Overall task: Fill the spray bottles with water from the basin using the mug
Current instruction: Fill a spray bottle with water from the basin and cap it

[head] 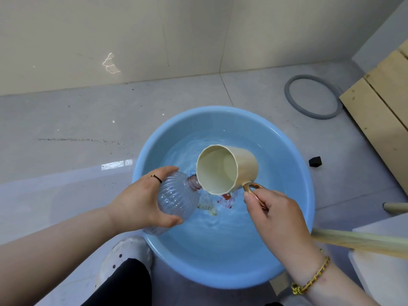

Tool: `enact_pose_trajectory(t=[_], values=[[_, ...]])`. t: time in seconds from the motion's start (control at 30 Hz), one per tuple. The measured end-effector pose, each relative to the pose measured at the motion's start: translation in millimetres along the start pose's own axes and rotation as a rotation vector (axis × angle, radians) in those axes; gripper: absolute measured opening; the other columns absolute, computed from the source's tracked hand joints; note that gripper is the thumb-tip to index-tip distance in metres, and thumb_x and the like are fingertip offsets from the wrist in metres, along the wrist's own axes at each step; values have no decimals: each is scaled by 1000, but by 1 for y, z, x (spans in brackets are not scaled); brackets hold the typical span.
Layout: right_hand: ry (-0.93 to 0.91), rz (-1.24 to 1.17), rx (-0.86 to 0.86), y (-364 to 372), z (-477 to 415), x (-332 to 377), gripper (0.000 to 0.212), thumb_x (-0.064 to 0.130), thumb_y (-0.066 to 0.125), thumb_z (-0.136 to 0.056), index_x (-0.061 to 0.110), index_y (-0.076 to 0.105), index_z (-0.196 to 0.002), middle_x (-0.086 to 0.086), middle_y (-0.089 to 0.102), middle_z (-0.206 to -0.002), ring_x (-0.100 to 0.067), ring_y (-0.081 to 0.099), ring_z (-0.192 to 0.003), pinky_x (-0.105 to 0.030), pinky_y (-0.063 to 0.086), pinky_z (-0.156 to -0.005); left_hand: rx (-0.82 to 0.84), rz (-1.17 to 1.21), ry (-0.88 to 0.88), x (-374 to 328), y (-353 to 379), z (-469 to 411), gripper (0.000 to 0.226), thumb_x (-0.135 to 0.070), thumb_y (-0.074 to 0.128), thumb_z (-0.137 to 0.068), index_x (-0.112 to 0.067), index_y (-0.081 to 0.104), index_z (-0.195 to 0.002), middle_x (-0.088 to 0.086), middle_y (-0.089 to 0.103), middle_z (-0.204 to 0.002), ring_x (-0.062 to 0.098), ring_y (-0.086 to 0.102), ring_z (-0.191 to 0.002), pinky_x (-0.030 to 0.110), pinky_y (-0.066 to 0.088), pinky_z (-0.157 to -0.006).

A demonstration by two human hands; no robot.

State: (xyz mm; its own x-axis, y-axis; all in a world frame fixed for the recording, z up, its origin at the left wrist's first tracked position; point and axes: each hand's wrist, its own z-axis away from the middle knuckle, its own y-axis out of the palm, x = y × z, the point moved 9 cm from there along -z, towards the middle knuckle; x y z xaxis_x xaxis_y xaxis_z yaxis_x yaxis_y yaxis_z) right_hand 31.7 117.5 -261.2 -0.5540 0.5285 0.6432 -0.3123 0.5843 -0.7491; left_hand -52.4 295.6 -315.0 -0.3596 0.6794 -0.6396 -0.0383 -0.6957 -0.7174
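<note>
- Okay, so the basin (pixel 295 164) is set on the grey tiled floor (pixel 66 151), close to a pale wall (pixel 110 29), and water (pixel 220 235) is held in it.
- A clear ribbed bottle (pixel 176 202) is grasped around its belly by the left grip (pixel 141 199), fingers and thumb curled round it. It's tilted over the near-left side of the basin, with the bare threaded neck pointed up and to the right. No spray top is fitted on it.
- A cream mug (pixel 227 168) is held over the water by the right grip (pixel 271 213), which is pinched on the gold handle (pixel 254 191). The mug is tipped hard, mouth turned toward the camera, its low lip brought right against the bottle neck.
- Whether anything is actually being poured can't be told; no stream can be made out.
- A thin dark ring (pixel 156 178) is worn on a left finger, and a braided bracelet (pixel 309 279) on the right wrist.
- Some red and yellow print (pixel 225 199) is seen through the water on the basin bottom.
- A grey hoop (pixel 289 96) is left lying on the floor beyond the basin, beside wooden boards (pixel 379 111), and a small black block (pixel 315 161) just right of the basin.
- A white shoe (pixel 125 255) is planted by the near rim.
</note>
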Motion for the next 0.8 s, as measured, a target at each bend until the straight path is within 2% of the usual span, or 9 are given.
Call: enact_pose_trajectory(t=[0.1, 0.23, 0.3, 0.33, 0.37, 0.43, 0.57, 0.8], values=[[-4, 15, 1, 0, 0, 1, 39, 37, 43, -80, 36, 20, -49, 35, 50, -66, 10, 45, -62, -16, 24, -52, -5, -3, 3, -1, -1, 1, 116, -66, 51, -30, -27, 26, -137, -23, 34, -118, -8, 34, -106, -1, 21, -83], [-43, 48, -10, 0, 0, 3, 38, 34, 45, -80, 36, 20, -52, 33, 51, -67, 12, 42, -60, -17, 22, -52, -5, -2, -2, -1, -1, 1, 116, -65, 52, -29, -27, 27, -136, -23, 36, -117, -7, 36, -104, 1, 23, -82], [-65, 65, -41, -2, -1, 6, 37, 34, 43, -80, 38, 18, -54, 20, 48, -53, 9, 39, -57, -17, 21, -51, -3, -1, -3, -1, -1, 1, 116, -65, 52, -29, -27, 27, -137, -24, 36, -117, -8, 36, -104, 1, 23, -82], [-83, 86, -63, -4, -1, 9, 36, 33, 42, -80, 38, 16, -55, 12, 36, -42, 1, 36, -56, -18, 19, -50, -2, 1, -1, 0, -1, 1, 116, -66, 52, -30, -28, 27, -137, -24, 35, -118, -8, 35, -105, 1, 23, -82], [-109, 112, -87, -6, -2, 12, 36, 32, 42, -79, 38, 16, -56, 13, 21, -39, -3, 31, -56, -18, 18, -50, -3, 3, 0, 0, -1, 1, 116, -66, 52, -30, -28, 27, -137, -24, 35, -118, -8, 35, -105, 1, 23, -83], [-146, 141, -117, -9, -3, 18, 34, 30, 43, -79, 37, 17, -58, 21, 12, -45, -5, 27, -56, -18, 17, -50, -2, 5, -2, 1, -1, 1, 116, -65, 53, -30, -28, 27, -136, -24, 36, -118, -8, 36, -104, -1, 23, -81], [-166, 166, -131, -10, -3, 22, 29, 28, 44, -79, 25, 24, -57, 23, 10, -49, -6, 23, -58, -19, 15, -50, 4, 22, -7, 2, 0, 1, 114, -64, 54, -30, -28, 29, -135, -23, 38, -116, -7, 37, -102, -12, 19, -75], [-194, 171, -117, -9, -5, 25, 39, 26, 44, -79, 39, 14, -59, 25, 11, -50, -3, 24, -59, -16, 17, -51, 1, 8, -4, 2, 0, 1, 114, -65, 52, -30, -28, 27, -136, -23, 36, -116, -8, 35, -102, -11, 18, -76]])
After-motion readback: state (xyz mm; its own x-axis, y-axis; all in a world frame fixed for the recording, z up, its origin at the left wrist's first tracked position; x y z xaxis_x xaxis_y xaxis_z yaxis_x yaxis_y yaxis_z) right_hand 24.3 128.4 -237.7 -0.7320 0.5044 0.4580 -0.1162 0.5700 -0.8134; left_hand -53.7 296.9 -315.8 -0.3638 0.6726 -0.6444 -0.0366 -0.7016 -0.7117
